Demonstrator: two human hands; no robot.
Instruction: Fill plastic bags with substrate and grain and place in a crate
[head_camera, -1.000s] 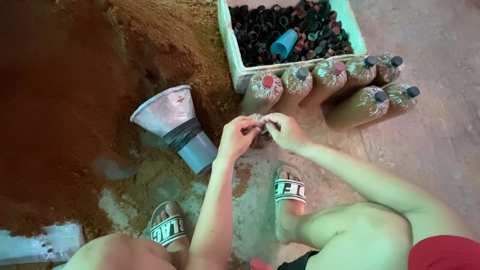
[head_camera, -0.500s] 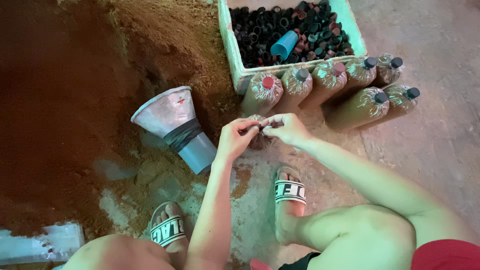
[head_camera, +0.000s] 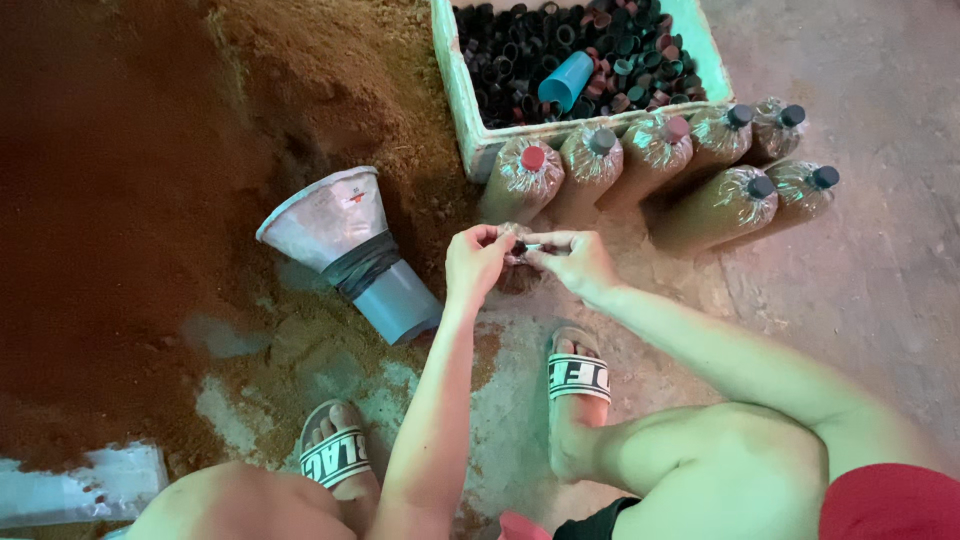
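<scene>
A funnel (head_camera: 345, 250) taped to a grey pipe is laid on its side against the brown sawdust heap (head_camera: 150, 150). A pale green crate (head_camera: 462, 110) of dark caps (head_camera: 600, 50) is seen at the top, with six capped filled bags (head_camera: 715, 205) leaned below it.

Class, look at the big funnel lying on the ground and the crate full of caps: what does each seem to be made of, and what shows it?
Funnel: the pale cone looks like dusty matt plastic, joined by dark tape to a smooth grey-blue tube, probably plastic pipe. Crate: thick, pale green walls with rough matt edges suggest foam, though moulded plastic is possible.
</scene>
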